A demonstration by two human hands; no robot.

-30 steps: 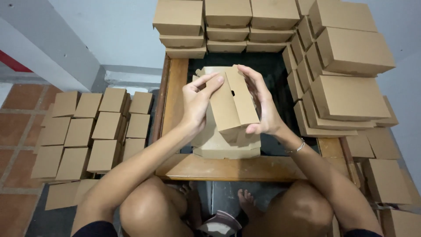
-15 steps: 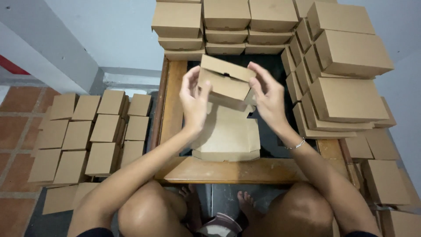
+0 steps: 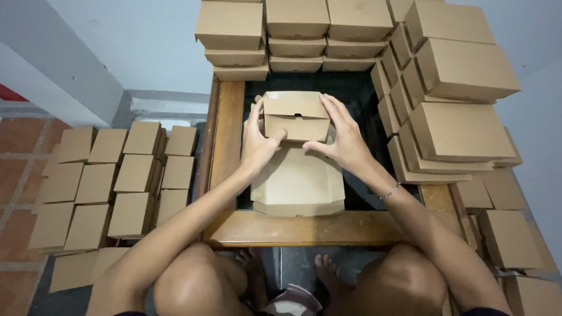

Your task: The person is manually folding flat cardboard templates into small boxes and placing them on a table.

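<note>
- The left hand [image 3: 257, 140] grips the left end of a small folded brown cardboard box [image 3: 295, 115], its fingers running up the box's left side and its thumb pressed on the front face near the lower left corner.
- The right hand [image 3: 342, 137] lies against the right end of the same box, fingers stretched long and close together along the top edge and side, thumb pointing inward under the front.
- The box sits closed between the two hands, over the far half of a dark glass table top framed in brown wood [image 3: 229, 140], just above a pile of flat, unfolded brown cardboard blanks [image 3: 297, 187].
- Whether the box rests on the pile or is held just off it, I cannot tell.
- A thin bracelet [image 3: 390, 191] circles the right wrist.
- Stacks of finished brown cardboard boxes [image 3: 293, 29] stand in rows along the far edge of the table.
- A leaning stack of larger closed brown boxes [image 3: 453, 111] fills the table's right side and spills down to the floor.
- On the left, rows of small closed brown boxes [image 3: 117, 175] cover a floor of reddish tiles [image 3: 17, 137].
- The person's bare knees and feet show at the bottom, beneath the near rail of the table.
</note>
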